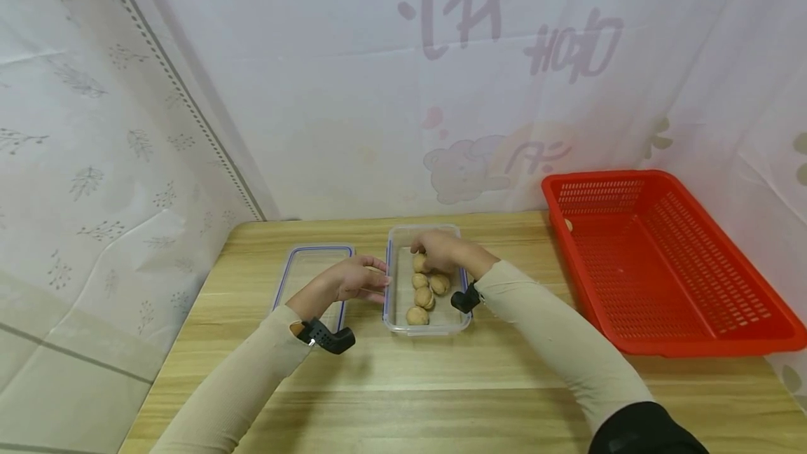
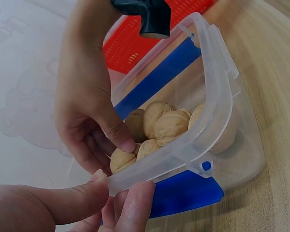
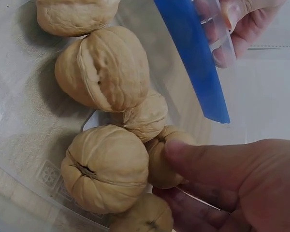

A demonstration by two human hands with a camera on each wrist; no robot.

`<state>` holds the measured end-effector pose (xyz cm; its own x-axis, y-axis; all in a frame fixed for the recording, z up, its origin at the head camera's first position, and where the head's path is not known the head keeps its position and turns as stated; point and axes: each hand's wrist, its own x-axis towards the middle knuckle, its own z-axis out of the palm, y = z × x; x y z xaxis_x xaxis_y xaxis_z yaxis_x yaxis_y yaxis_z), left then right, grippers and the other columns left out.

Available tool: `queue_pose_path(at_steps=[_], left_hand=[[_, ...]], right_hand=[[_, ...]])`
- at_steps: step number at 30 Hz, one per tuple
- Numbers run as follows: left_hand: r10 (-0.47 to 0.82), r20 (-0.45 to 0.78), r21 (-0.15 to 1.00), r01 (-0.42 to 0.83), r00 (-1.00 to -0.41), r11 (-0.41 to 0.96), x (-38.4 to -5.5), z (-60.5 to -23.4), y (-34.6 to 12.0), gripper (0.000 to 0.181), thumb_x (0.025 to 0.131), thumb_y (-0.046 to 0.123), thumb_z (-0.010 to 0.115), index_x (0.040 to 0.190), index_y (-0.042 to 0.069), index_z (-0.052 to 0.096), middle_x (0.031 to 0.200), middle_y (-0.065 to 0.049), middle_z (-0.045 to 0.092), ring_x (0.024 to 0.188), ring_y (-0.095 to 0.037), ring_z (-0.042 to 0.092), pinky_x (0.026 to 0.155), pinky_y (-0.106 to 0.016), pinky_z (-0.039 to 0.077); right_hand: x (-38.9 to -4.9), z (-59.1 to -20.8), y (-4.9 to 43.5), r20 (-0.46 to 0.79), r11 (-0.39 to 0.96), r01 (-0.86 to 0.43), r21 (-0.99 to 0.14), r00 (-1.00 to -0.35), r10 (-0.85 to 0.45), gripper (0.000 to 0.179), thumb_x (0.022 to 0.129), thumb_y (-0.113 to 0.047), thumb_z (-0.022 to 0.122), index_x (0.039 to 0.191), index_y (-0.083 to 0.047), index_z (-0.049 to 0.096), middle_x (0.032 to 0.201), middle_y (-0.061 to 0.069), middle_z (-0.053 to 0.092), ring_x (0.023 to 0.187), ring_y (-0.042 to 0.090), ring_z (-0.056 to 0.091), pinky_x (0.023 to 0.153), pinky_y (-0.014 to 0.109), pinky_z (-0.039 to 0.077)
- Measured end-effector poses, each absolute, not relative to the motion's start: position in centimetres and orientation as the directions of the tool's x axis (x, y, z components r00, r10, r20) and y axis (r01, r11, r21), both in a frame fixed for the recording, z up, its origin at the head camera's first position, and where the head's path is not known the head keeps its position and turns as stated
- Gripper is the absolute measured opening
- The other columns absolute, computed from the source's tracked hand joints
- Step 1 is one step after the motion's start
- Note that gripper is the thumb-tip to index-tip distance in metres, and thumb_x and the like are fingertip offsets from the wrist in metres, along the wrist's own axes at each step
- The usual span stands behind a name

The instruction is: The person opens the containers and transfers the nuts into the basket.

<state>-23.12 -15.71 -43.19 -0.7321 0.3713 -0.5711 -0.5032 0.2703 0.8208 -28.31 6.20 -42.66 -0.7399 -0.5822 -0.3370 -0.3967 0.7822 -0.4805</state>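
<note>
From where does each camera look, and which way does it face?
Head: worn there, facing forward and down at the container and red basket; left hand, right hand and sleeves show.
Left wrist: worn there, facing across the container; left hand near, right hand beyond.
Right wrist: worn there, facing walnuts inside the container; right hand near, left hand beyond.
The wrist views share the container, walnuts and both hands.

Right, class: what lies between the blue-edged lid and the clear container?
In the head view, the left hand spans the gap from blue-edged lid to clear container, over a strip of wooden tabletop.
</note>
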Motion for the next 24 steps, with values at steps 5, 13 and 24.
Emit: queue_pose_path(at_steps=[5,13,24], left_hand=[[0.370,-0.569,0.822,-0.503,-0.734,0.268,-23.1,-43.2,-15.8,0.040,0.101,-0.004,0.056,0.137,-0.010,0.041,0.103,-0.014,0.061,0.083,-0.017,0.067,0.093,-0.043,0.059],[0.362,-0.573,0.819,-0.506,-0.735,0.270,-23.2,-43.3,-15.7,0.043,0.101,-0.003,0.057,0.140,-0.011,0.040,0.103,-0.014,0.062,0.081,-0.015,0.067,0.093,-0.042,0.060],[0.368,-0.574,0.819,-0.515,-0.731,0.255,-23.2,-43.3,-15.8,0.041,0.101,-0.004,0.056,0.139,-0.011,0.040,0.106,-0.016,0.062,0.081,-0.016,0.068,0.089,-0.039,0.062]], right_hand=[[-28.2,-43.0,6.0,-0.323,0.762,-0.402,-0.507,-0.731,-0.601,0.042,0.096,-0.005,0.069,0.137,-0.001,0.061,0.140,0.014,0.060,0.136,0.031,0.050,0.116,0.042,0.042],[-28.4,-43.5,5.7,-0.295,0.735,-0.436,-0.519,-0.716,-0.633,0.043,0.095,-0.005,0.071,0.137,0.000,0.061,0.141,0.013,0.060,0.137,0.031,0.048,0.117,0.042,0.040],[-28.5,-44.0,5.7,-0.272,0.695,-0.383,-0.608,-0.723,-0.636,0.045,0.094,-0.010,0.073,0.137,-0.003,0.062,0.143,0.010,0.059,0.128,0.025,0.053,0.113,0.040,0.044]])
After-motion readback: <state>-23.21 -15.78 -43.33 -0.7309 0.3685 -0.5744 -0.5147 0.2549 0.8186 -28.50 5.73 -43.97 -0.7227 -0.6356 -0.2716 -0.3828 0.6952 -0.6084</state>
